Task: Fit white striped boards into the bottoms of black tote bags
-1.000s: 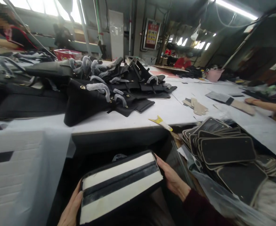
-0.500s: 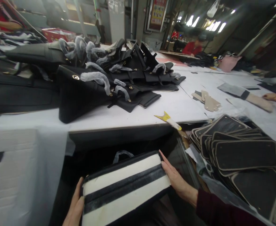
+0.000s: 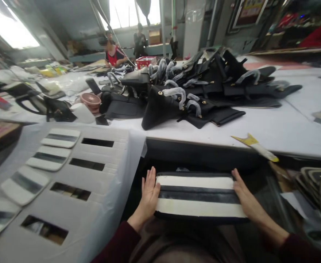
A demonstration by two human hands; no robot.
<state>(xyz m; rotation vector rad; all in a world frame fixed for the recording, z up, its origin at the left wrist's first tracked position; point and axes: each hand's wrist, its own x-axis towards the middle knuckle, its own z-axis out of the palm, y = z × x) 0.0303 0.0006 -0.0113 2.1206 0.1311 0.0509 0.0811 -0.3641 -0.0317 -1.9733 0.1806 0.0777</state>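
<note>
Between my two hands, at lap height, is a black handbag (image 3: 198, 180), its cream-white base with a dark lengthwise stripe facing me. A scrap of clear plastic shows just behind its far edge. My left hand (image 3: 147, 195) presses flat against the left end, fingers pointing up. At the opposite end my right hand (image 3: 245, 195) presses with its palm and fingers, so the handbag is clamped between both. The handbag's body below the base is mostly hidden.
Black handbags with plastic-wrapped handles (image 3: 173, 93) lie heaped on the white table (image 3: 204, 137). A yellow-tipped tool (image 3: 256, 146) sits by its edge. Left stands a slotted white board (image 3: 100, 186) with striped white panels (image 3: 48, 157). Dark panels (image 3: 317, 182) are stacked right. A person (image 3: 113, 53) sits far back.
My view has swung left, bringing the slotted board and striped panels into sight. The handbag has gone from tilted to nearly level, still between both hands.
</note>
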